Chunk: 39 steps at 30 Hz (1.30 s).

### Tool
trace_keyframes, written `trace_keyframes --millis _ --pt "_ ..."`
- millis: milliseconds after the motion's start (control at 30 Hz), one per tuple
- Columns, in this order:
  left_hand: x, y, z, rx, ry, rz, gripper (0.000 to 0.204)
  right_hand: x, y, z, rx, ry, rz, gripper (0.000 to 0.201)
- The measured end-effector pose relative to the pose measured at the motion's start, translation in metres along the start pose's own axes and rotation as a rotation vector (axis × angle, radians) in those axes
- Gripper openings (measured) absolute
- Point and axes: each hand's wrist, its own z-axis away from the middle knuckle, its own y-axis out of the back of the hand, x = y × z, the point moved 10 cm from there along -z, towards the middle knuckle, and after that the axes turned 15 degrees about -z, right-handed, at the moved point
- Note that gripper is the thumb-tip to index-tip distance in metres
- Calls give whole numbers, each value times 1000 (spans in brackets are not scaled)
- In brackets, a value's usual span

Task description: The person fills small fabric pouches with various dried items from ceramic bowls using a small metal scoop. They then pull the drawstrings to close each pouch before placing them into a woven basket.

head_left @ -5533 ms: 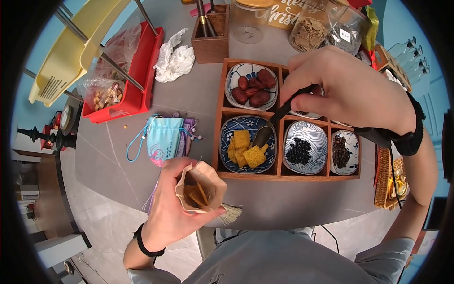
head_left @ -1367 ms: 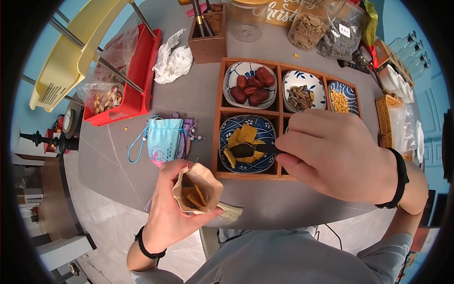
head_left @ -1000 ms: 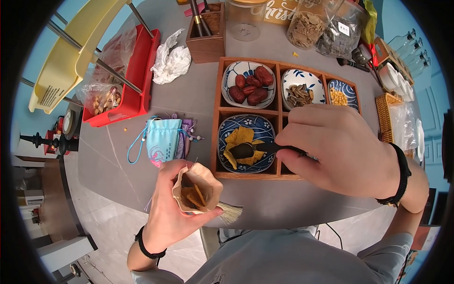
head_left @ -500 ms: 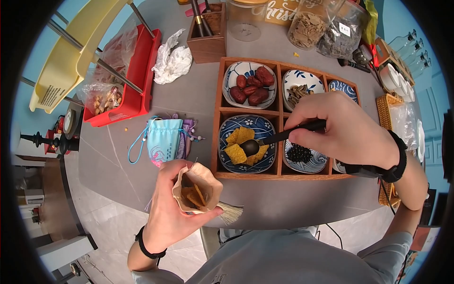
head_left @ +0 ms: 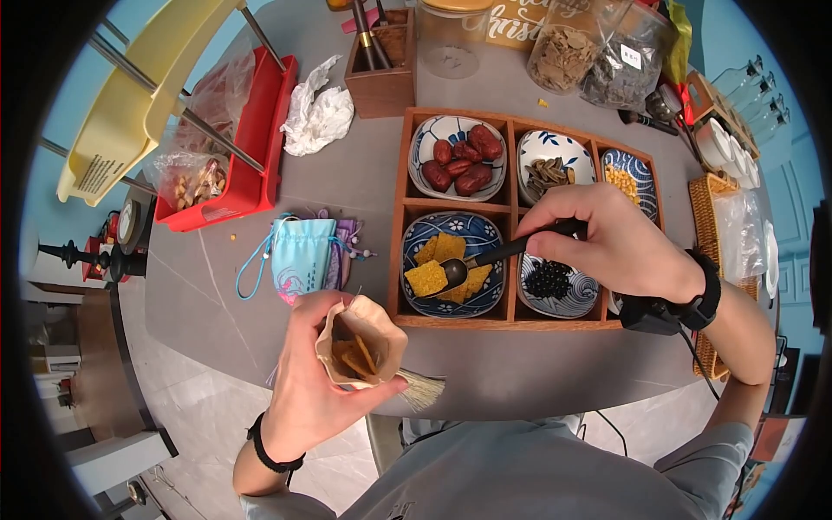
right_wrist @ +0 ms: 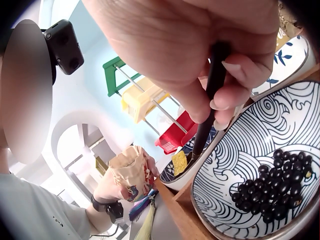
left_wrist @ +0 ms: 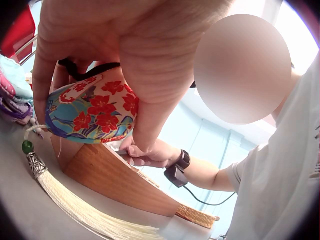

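Note:
My left hand (head_left: 303,377) grips a cloth pouch (head_left: 390,334), its mouth upward and several golden crisps (head_left: 356,360) inside. In the left wrist view the pouch (left_wrist: 95,110) shows red flowers on blue, with a cream tassel (left_wrist: 80,205) trailing below. My right hand (head_left: 620,247) holds a dark spoon (head_left: 503,251) by its black handle, between thumb and fingers. The spoon's tip is inside a blue patterned bowl (head_left: 485,232) of square yellow crisps. One crisp (head_left: 425,279) lies against the tip; the right wrist view also shows that crisp (right_wrist: 179,163) beside it.
A wooden divided tray (head_left: 511,208) carries the bowls: red dates (head_left: 472,179), sunflower seeds (head_left: 546,173), yellow kernels (head_left: 621,179), black beans (head_left: 549,279). Drawstring pouches (head_left: 301,251), crumpled tissue (head_left: 318,113) and a red rack (head_left: 269,147) stand left. A wicker basket (head_left: 706,217) is right.
The right hand has turned and drawn back, uncovering the black beans. The spoon has shifted among the crisps, and one crisp has moved left with its tip. The left hand holds still.

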Motion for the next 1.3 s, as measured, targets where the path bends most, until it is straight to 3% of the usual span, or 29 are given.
trace_keyframes --millis 200,400,600,667,833,1033,1133,1233,1300 --pt "-2 1 -3 23 -10 -3 105 6 7 1 -7 -80 -115 13" --pt "7 4 -8 62 -41 -46 102 -44 12 9 36 -36 -93 11" --pt "19 1 -10 79 -101 5 100 -118 -48 24 -139 463 406 22" --pt "20 0 -9 84 -99 33 100 -135 -62 33 -138 551 529 28" --pt "3 -6 -3 93 -29 140 101 -151 -63 47 -105 532 636 39" --pt "7 -10 -2 91 -99 240 104 -151 -48 62 19 549 637 37" --pt "9 -5 -6 127 -173 560 104 -154 -28 77 99 501 644 31" --pt "29 12 8 188 -289 380 104 -156 -8 93 181 429 632 20" --pt "24 9 11 180 -248 421 105 -150 7 108 241 396 664 20"
